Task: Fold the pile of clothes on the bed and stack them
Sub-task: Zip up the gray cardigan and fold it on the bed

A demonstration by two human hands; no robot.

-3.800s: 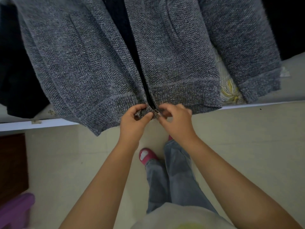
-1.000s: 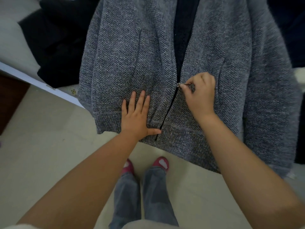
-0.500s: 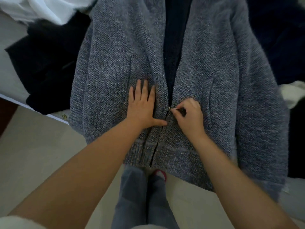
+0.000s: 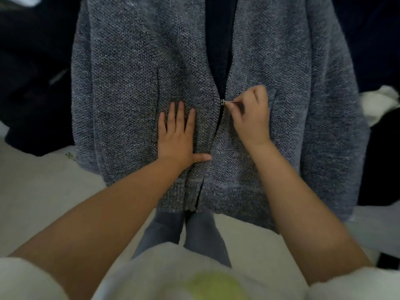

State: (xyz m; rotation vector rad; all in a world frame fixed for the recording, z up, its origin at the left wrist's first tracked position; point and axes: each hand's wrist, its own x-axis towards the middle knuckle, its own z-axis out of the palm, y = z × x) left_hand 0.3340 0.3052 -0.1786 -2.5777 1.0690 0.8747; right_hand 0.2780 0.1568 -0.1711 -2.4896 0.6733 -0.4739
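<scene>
A grey knitted zip jacket (image 4: 129, 79) lies front-up on the bed, its hem hanging over the near edge. Its zip is joined from the hem up to the metal zip pull (image 4: 223, 102); above that the front gapes over a dark lining (image 4: 219, 40). My left hand (image 4: 178, 137) lies flat on the left front panel, fingers spread, thumb across the closed zip. My right hand (image 4: 251, 118) pinches the tab of the zip pull between thumb and forefinger.
Dark clothes (image 4: 32, 83) lie heaped left of the jacket and more dark fabric (image 4: 372, 40) on the right, beside a white garment (image 4: 376, 105). The pale bed sheet (image 4: 32, 180) shows at lower left. My legs in grey trousers (image 4: 179, 230) stand against the bed edge.
My right hand has drawn the zip pull further up the jacket front. My left hand has shifted up with it and still presses the left panel flat.
</scene>
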